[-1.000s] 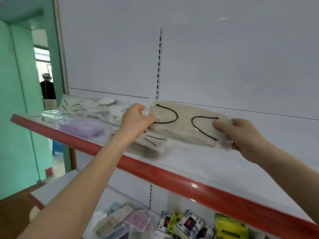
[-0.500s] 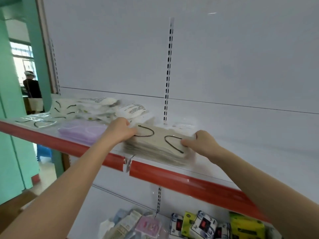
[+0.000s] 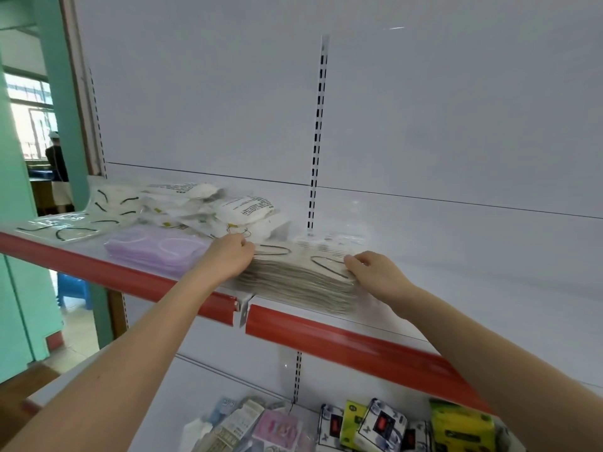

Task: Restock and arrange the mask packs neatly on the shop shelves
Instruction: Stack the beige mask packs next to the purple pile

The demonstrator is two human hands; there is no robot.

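Left hand [image 3: 228,257] gripped the 9 o'clock end of the beige mask stack [image 3: 300,278], fingers curled over its top edge. Right hand [image 3: 375,275] gripped the 3 o'clock end likewise. The stack lay flat on the shelf [image 3: 456,288], just behind its red front rail [image 3: 326,337]. A purple mask pack [image 3: 156,252] sat at the stack's 9 o'clock, loose white packs [image 3: 241,210] at 11 o'clock.

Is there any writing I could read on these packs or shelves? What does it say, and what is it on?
Nothing here can be read word for word.
On the white mask pack: lines of black print, too blurred to read.
On the clear pack behind the beige stack: pale print, too faint to read.
On the lower-shelf packs: labels too small and blurred to read.
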